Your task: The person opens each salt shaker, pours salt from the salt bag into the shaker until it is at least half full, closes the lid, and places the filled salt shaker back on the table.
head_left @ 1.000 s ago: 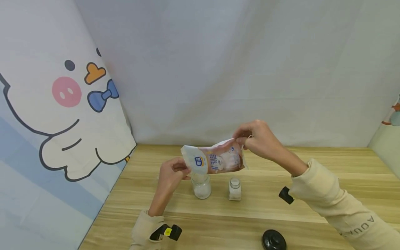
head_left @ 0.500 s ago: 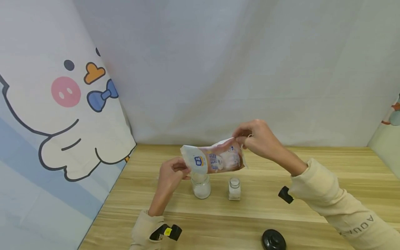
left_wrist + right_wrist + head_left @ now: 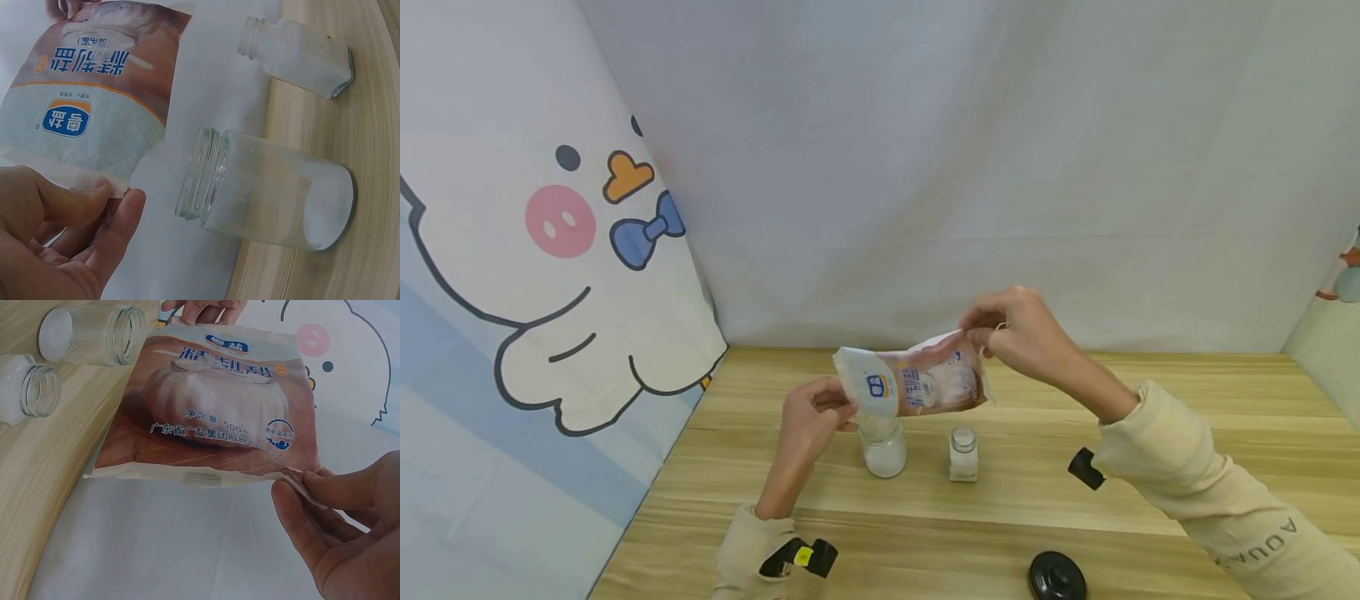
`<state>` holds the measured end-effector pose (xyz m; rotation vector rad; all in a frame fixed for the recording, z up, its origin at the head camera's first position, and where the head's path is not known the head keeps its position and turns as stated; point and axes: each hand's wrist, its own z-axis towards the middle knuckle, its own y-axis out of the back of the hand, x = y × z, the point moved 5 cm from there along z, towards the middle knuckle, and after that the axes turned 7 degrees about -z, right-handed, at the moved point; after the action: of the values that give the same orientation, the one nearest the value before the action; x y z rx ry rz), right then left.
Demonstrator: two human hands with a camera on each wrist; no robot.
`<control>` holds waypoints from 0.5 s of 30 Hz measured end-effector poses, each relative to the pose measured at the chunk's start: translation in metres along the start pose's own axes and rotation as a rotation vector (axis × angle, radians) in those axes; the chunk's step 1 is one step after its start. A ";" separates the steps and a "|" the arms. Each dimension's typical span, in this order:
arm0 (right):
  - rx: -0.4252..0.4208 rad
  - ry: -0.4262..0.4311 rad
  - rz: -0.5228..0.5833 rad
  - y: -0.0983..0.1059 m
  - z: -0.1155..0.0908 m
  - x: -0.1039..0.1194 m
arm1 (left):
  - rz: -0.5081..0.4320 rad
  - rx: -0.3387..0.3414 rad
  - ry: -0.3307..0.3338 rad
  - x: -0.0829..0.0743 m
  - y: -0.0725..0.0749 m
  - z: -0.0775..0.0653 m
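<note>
Pinches the refined-salt bag [image 3: 925,386] with left fingers [image 3: 81,204] at the lower end and right fingers [image 3: 347,489] at the upper corner, holding it tilted above the open glass jar [image 3: 884,457]. Could spill onto the counter [image 3: 925,542] from misaimed tipping, or drop the bag through a slipping pinch.

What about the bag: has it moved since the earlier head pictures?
No. In the head view, the bag shows no visible shift in any direction against the large glass jar standing on the table.
</note>
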<state>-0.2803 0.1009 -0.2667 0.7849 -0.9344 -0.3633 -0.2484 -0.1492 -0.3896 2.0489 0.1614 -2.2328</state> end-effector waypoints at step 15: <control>-0.014 0.012 -0.004 0.000 0.001 -0.001 | -0.006 0.007 0.002 -0.002 0.000 -0.001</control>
<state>-0.2815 0.1011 -0.2667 0.7755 -0.9185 -0.3674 -0.2470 -0.1491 -0.3880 2.0572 0.1601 -2.2384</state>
